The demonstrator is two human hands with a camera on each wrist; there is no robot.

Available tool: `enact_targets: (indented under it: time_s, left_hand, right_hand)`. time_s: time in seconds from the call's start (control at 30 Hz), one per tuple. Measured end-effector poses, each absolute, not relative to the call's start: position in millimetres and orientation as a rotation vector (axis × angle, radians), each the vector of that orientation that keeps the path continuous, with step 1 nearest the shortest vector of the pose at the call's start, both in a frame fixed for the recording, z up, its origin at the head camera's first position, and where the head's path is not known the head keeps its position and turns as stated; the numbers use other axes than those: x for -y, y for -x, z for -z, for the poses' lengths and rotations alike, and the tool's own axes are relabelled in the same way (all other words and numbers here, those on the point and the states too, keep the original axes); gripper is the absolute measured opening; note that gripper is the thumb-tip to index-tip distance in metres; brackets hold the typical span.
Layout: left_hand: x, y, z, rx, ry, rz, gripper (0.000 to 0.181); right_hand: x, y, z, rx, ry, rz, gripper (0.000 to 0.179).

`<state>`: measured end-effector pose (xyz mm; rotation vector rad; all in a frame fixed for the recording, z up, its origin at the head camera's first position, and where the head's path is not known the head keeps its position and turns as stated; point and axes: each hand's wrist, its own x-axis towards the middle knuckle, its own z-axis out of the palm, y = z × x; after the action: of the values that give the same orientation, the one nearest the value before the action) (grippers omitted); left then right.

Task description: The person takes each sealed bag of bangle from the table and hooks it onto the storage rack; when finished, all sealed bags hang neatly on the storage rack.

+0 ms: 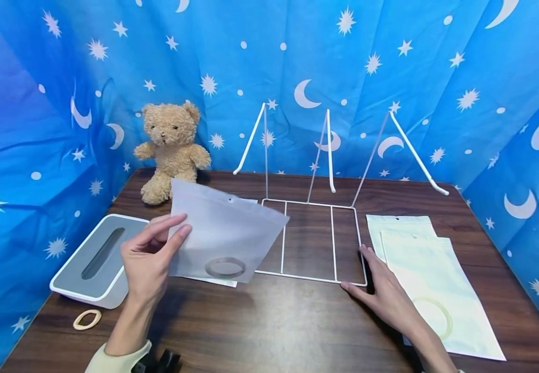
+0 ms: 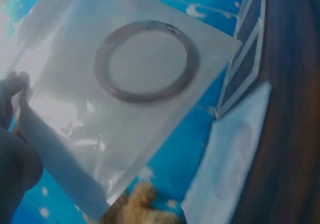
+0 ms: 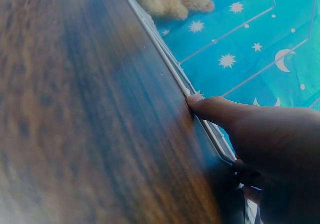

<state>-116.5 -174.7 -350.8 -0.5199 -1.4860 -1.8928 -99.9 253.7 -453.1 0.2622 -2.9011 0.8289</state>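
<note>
My left hand (image 1: pixel 150 254) pinches the left edge of a frosted plastic bag (image 1: pixel 222 228) between thumb and fingers, holding it tilted above the table. Inside it lies a dark bangle (image 1: pixel 225 268), a brownish ring in the left wrist view. Another bag (image 2: pixel 227 154), pale with a faint ring, is mostly hidden beneath it in the head view. A white wire display rack (image 1: pixel 308 280) with three upright hooked arms stands at mid-table. With thumb on the front bar and fingers along the side bar, my right hand (image 1: pixel 388 295) holds its front right corner.
Two overlapping pale bags (image 1: pixel 455 274) lie at the right, the upper one with a light green bangle (image 1: pixel 447 316). At the left are a tissue box (image 1: pixel 78 259), a loose cream bangle (image 1: pixel 87 319) and a teddy bear (image 1: pixel 171 140). A starry blue curtain (image 1: pixel 250 62) surrounds the table.
</note>
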Motion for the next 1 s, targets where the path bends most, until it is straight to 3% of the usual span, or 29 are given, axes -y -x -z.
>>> enact_targets:
  time_s: [0.27,1.0]
  left_hand:
    - [161,125,337,1.427,0.416,1.981,0.029]
    - [149,143,344,1.427,0.327,2.083,0.029]
  right_hand:
    - [-256,100,453,2.875,-0.287,-0.84,0.099]
    - [-257,98,454,2.871,-0.304,-0.824,0.098]
